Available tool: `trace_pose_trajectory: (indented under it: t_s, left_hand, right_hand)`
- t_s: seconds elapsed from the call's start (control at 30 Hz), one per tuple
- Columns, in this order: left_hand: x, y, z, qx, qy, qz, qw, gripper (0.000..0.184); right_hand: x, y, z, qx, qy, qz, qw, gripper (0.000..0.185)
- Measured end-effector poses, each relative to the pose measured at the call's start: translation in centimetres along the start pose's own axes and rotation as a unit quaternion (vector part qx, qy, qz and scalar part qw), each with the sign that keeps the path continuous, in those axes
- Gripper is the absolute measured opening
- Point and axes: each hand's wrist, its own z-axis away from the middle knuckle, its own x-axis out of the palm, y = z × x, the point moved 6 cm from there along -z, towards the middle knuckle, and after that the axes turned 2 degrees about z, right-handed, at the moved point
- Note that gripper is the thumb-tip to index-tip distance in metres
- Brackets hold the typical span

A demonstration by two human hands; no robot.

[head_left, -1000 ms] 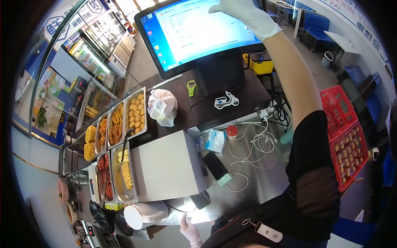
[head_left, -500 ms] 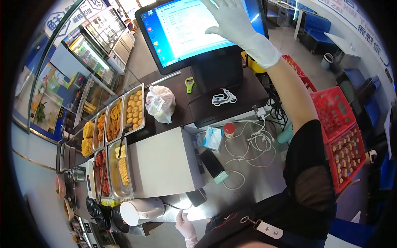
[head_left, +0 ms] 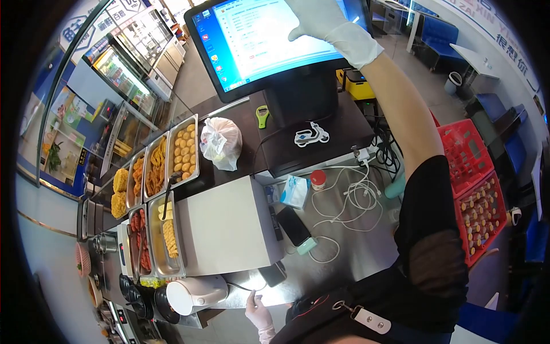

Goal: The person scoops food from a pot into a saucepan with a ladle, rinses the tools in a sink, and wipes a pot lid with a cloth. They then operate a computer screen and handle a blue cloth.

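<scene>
My right hand (head_left: pixel 326 26), in a white glove, is raised in front of the lit monitor (head_left: pixel 258 51). Its thumb stands apart from the other fingers, which run past the top edge of the view, and nothing shows in it. Low in the view hangs my left hand (head_left: pixel 259 312), also gloved, just off the steel counter's front edge. Its fingers look curled near a dark cable; whether they hold anything is too small to tell. A white rice-cooker-like appliance (head_left: pixel 197 294) stands to its left, and a dark flat device (head_left: pixel 274 274) lies above it.
Food trays (head_left: pixel 183 150) stand at left beside a tied plastic bag (head_left: pixel 221 143) and a large white box (head_left: pixel 223 229). A phone (head_left: pixel 294 226), a tissue pack (head_left: pixel 295 192), a red-lidded jar (head_left: pixel 318 179) and white cables (head_left: pixel 361 195) lie on the counter. Red crates (head_left: pixel 482 218) are at right.
My right hand has shifted over the screen, moving left and down, then slightly up again. My left hand has moved slightly left and up in the view.
</scene>
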Motion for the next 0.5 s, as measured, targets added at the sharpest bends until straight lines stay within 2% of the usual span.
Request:
trace_pose_trajectory:
  t_s: [0.37, 0.5]
  left_hand:
    - [-0.2, 0.9, 0.2, 0.003, 0.009, -0.001, 1.0, 0.025]
    - [-0.4, 0.2, 0.4, 0.01, 0.007, 0.009, 1.0, 0.025]
  right_hand:
    - [0.4, 2.0, -1.6, 0.052, 0.019, 0.048, 0.997, 0.047]
    - [0.0, 1.2, -0.5, 0.077, 0.059, 0.084, 0.992, 0.047]
